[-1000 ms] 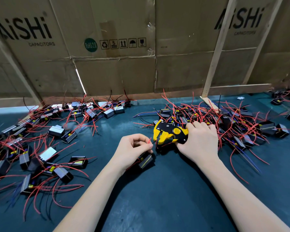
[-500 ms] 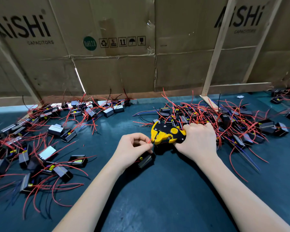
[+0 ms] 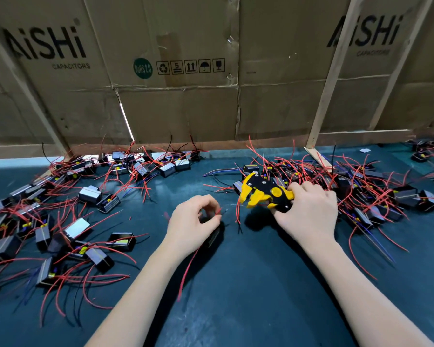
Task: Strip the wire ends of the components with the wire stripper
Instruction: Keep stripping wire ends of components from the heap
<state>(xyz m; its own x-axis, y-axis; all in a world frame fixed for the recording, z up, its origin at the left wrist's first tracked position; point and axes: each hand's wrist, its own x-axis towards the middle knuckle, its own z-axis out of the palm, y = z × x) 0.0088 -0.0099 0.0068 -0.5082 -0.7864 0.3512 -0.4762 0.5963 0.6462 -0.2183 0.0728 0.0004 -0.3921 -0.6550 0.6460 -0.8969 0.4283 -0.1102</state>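
Left hand (image 3: 193, 221): near centre of the dark green table (image 3: 248, 296), fingers curled, thumb and forefinger pinching a red wire (image 3: 218, 212) close to its end; bare tip blurred, stripped or not cannot be told.
Held component (image 3: 212, 237): small black block under the left palm, mostly hidden by the fingers; only its lower right edge visible, a red lead trailing down from it across the table.
Right hand (image 3: 308, 211): right of centre, fingers wrapped round the handles of the wire stripper (image 3: 266, 192); handles wholly covered by the hand, amount of squeeze not readable.
Wire stripper: yellow and black, head pointing left, held just above the table at the edge of the right heap; yellow jaw parts apart at the tip, a loose red wire hanging beside them; wire inside the jaws or only in front cannot be told.
Gap: pinched wire end and stripper head near each other, not touching.
Right heap (image 3: 373, 191): black components tangled in red and blue leads, partly behind the right hand, cut off at the right frame edge.
Left heap (image 3: 60, 221): more components with red leads, spread to the left edge and cut off there; motion blur on several.
Cardboard wall (image 3: 176, 108): behind the table, printed "AiSHi CAPACITORS", upper part out of frame.
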